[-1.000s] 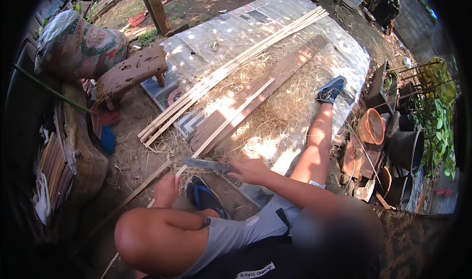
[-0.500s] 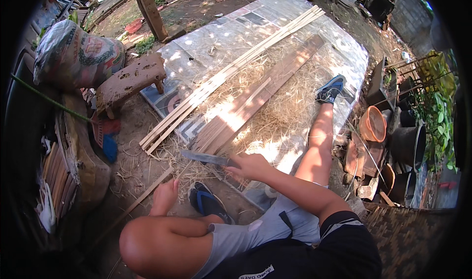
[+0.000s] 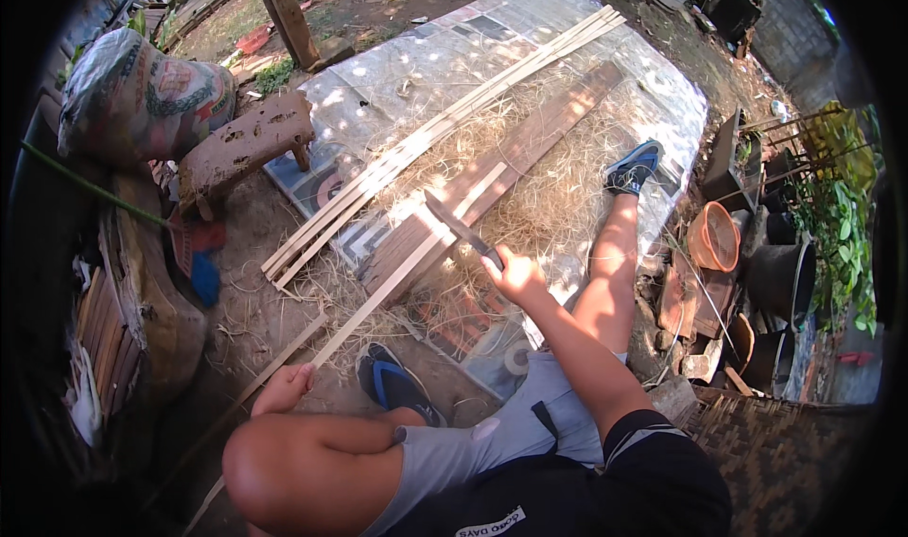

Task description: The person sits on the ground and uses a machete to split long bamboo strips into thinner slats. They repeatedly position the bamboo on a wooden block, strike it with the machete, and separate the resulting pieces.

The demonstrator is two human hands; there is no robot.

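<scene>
My right hand [image 3: 518,278] is closed round the handle of a long-bladed knife [image 3: 452,221]. Its blade crosses a thin, pale wooden strip [image 3: 364,314] that lies slantwise over a brown plank [image 3: 558,132]. The strip's near end is pinched in my left hand [image 3: 286,387], beside my bent left knee. Whether the blade's edge presses into the strip cannot be made out. Curly pale shavings [image 3: 544,213] surround the plank. Left of the plank rests a loose bundle of long pale strips [image 3: 445,138].
A printed sheet [image 3: 378,81] covers the ground under the plank. To the left are a low wooden bench [image 3: 244,149], a stuffed sack [image 3: 142,97] and a blue-and-red broom [image 3: 201,277]. An orange pot [image 3: 714,237] and dark buckets [image 3: 780,277] stand at the right, near plants.
My right hand has moved forward with the knife, from near my left hand to over the plank. My left hand has drawn back slightly toward my knee, and the strip has slid toward me.
</scene>
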